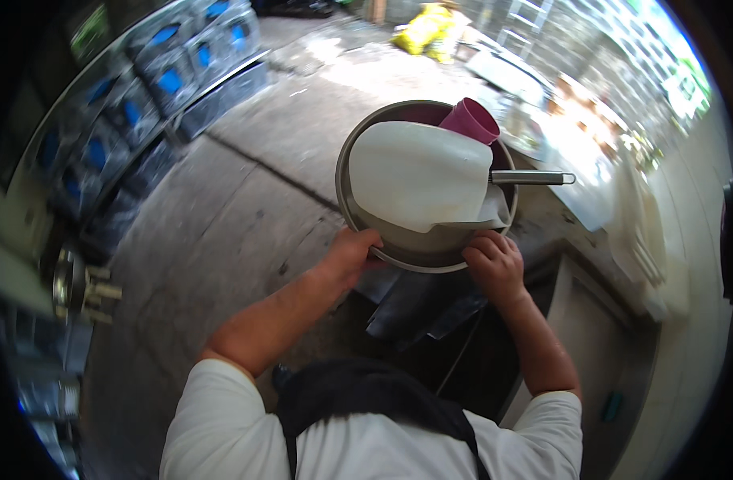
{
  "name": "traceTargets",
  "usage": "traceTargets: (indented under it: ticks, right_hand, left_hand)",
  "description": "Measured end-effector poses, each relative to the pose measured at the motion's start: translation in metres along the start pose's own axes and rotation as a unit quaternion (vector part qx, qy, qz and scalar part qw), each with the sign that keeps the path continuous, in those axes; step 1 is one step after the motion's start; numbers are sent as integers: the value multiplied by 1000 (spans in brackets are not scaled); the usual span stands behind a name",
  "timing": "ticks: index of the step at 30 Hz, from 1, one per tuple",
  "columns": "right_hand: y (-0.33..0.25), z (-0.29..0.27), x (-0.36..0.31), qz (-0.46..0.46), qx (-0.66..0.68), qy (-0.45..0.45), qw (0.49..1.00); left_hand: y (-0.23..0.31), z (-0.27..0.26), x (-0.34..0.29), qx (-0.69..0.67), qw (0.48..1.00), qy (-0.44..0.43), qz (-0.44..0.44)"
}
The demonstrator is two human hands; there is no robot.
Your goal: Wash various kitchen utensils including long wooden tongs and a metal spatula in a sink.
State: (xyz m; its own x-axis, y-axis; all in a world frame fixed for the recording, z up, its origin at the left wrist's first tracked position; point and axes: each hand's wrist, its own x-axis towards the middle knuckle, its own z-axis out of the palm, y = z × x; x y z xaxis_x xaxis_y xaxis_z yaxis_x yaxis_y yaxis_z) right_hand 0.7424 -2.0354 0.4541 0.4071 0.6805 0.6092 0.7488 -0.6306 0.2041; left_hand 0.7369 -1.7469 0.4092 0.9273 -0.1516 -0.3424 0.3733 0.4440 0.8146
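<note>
Both my hands carry a wide round metal bowl (430,262) out in front of me. My left hand (354,250) grips its near left rim, thumb over the edge and fingers underneath. At the near right rim, my right hand (493,258) is closed on the bowl as well. Inside lies a large white sheet-like piece (418,176), curled at its right end; its exact kind I cannot make out. A pink cup (470,122) leans at the far right of the bowl. The metal handle (534,178) of a utensil sticks out over the right rim; its head is hidden.
Plastic-wrapped bins with blue parts (170,80) are stacked at the far left. To my right runs a sink (598,336) beside a tiled wall. Yellow bags (426,34) lie at the back, near a ladder (526,20). Concrete floor (246,208) stretches ahead.
</note>
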Motion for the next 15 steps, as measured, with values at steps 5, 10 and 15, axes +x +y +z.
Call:
traceTargets:
  ticks: [5, 10, 15]
  right_hand:
    - [-133, 57, 98, 21, 202, -173, 964]
    - [-234, 110, 187, 217, 476, -244, 817]
    - [-373, 193, 306, 141, 427, -167, 877]
  left_hand:
    - [-29, -170, -84, -106, 980, 169, 25]
    - [-41, -298, -215, -145, 928, 335, 69]
    - [-58, -407, -341, -229, 883, 399, 88]
